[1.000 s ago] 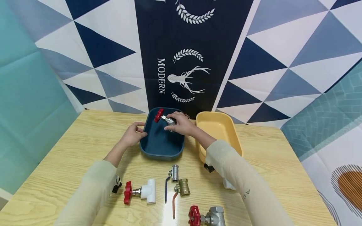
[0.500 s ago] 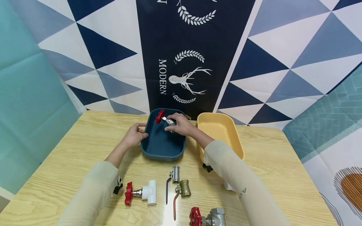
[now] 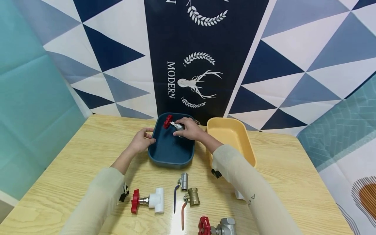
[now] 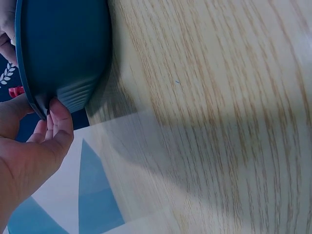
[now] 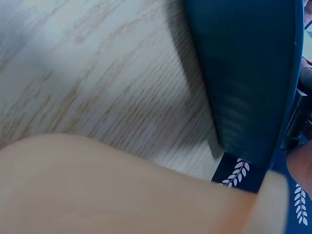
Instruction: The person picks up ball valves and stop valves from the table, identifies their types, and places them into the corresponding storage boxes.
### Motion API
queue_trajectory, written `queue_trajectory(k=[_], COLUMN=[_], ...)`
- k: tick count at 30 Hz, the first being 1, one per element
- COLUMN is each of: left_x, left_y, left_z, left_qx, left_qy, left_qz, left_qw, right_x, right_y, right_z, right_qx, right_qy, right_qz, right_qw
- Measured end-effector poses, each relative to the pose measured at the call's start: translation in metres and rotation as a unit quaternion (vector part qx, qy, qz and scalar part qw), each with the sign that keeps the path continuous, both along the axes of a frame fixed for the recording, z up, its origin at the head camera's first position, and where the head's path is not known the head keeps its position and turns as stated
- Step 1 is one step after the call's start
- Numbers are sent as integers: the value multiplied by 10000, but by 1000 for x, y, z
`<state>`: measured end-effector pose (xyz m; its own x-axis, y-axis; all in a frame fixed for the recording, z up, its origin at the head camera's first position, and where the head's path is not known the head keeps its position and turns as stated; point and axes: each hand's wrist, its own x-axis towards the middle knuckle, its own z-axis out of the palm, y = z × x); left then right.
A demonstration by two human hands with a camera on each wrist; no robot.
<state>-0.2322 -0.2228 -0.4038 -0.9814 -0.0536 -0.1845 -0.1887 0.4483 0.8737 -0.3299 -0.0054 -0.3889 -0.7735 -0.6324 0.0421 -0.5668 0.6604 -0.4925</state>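
At the back of the table stands a dark blue bin [image 3: 170, 151]. My left hand [image 3: 141, 140] pinches its left rim, thumb on the inner side and fingers outside, as the left wrist view shows on the bin wall [image 4: 63, 44]. Inside the bin's outline, my right hand [image 3: 191, 129] grips a silver metal valve with a red handwheel [image 3: 167, 121] that points left. My fingers cover much of the valve's body; whether it touches the bin floor I cannot tell. In the right wrist view the valve [image 5: 297, 122] shows partly beyond the bin's rim.
A yellow bin [image 3: 223, 133] stands right of the blue one, partly behind my right arm. Nearer lie a white tee valve [image 3: 156, 200], a silver ball valve [image 3: 184, 181], a brass ball valve [image 3: 194, 196] and a silver gate valve [image 3: 227, 227]. A white piece [image 3: 239, 195] peeks from under my sleeve.
The head view has shifted slightly, so everything appears a little further right. Both hands keep their hold, and the valve stays in nearly the same place over the blue bin.
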Motion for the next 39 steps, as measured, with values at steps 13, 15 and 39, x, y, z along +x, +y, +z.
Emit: queue_trajectory(k=[13,15,39], left_x=[1,1,1], left_y=[0,0,-1], left_z=[-1,-1,-1], left_qx=[36,43,164], left_qy=[-11,-6,61], left_qz=[36,35,14], left_qw=[10000,10000,9998], right_x=[-5,-6,-23], right_y=[-4,-5,-16], right_z=[-6,-7,-14], right_qx=[62,69,323], right_qy=[-219,-223,60], right_qz=[-66,-80,21], right_qw=[9997,9997,9995])
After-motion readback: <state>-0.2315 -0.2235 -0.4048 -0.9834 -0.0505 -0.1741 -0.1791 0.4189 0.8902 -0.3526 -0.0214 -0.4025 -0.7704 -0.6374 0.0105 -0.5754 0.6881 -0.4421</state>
